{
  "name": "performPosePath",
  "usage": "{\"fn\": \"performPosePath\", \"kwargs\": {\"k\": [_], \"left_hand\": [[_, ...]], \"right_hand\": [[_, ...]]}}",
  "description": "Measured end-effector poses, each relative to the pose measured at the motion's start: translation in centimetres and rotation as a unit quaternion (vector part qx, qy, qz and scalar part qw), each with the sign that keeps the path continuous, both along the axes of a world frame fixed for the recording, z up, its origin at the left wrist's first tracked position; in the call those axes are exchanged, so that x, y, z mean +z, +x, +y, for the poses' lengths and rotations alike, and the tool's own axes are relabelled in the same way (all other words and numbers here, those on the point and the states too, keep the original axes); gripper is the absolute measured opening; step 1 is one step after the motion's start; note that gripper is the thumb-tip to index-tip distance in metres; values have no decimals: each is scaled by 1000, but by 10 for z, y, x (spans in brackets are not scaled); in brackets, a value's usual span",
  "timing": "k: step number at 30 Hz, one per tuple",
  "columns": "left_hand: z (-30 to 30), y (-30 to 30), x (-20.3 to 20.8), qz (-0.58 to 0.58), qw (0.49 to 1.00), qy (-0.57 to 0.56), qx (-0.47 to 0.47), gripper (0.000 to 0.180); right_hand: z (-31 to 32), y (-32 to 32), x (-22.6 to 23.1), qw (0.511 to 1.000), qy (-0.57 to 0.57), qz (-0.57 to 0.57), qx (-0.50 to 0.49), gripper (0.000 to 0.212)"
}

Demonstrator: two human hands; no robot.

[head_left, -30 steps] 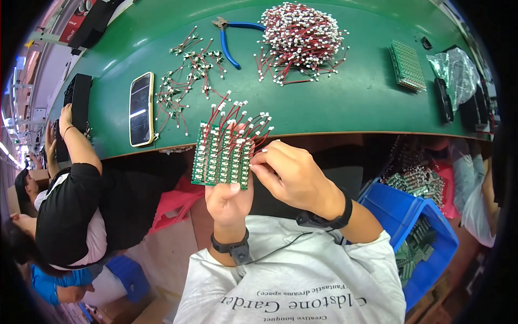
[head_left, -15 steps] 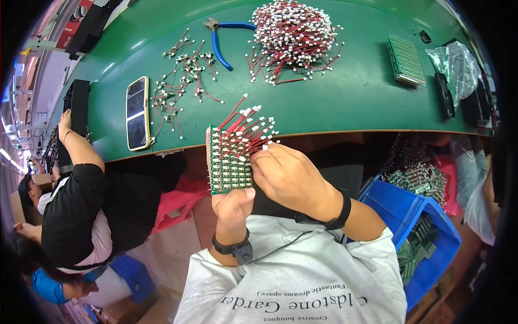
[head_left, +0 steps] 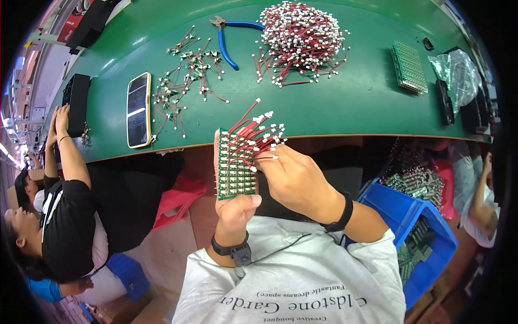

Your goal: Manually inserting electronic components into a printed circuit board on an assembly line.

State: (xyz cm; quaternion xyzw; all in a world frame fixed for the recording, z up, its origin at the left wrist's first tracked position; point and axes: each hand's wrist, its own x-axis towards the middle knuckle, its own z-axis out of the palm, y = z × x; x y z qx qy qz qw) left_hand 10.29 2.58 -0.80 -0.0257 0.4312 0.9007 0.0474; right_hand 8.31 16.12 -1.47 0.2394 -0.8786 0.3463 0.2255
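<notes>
My left hand point(head_left: 236, 209) grips a green circuit board panel point(head_left: 233, 181) by its lower end, the thumb pressed on its near edge. Rows of small white sockets cover the panel. From its far part rises a bunch of red cables point(head_left: 252, 132) with white connectors. My right hand point(head_left: 297, 175) is closed at the panel's right edge, its fingers pinching a red connector cable among the others; the fingertips are partly hidden. Beyond the panel, on the green table point(head_left: 334, 108), lies a big heap of loose red cables point(head_left: 302, 38) with white ends.
Small boards with cables point(head_left: 197, 67) lie scattered at the left, near blue-handled cutters point(head_left: 225, 49) and a phone point(head_left: 138, 110). Stacked panels point(head_left: 408, 67) and a plastic bag point(head_left: 461, 75) are at the right. Below stands a blue bin point(head_left: 426, 216) of boards. A co-worker point(head_left: 70, 216) sits at the left.
The panel and both my hands appear slightly farther right, as does much of the table. My right fingers have shifted at the cables. The co-worker's hands have come together by a black box.
</notes>
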Motion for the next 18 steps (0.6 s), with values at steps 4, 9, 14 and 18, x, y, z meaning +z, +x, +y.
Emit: {"fn": "performPosePath", "kwargs": {"k": [4,9,14,18], "left_hand": [[-9,1,-7,-13,1000,20,-16,83],[-22,2,-15,-43,996,70,-36,115],[-34,-7,-18,22,999,40,21,97],[-45,-13,-14,44,989,127,59,106]], "right_hand": [[-5,2,4,997,-25,-66,24,22],[-10,-4,1,992,-27,-96,76,19],[16,-32,28,990,-75,-78,92,16],[62,-77,24,993,-69,-83,-45,16]]}}
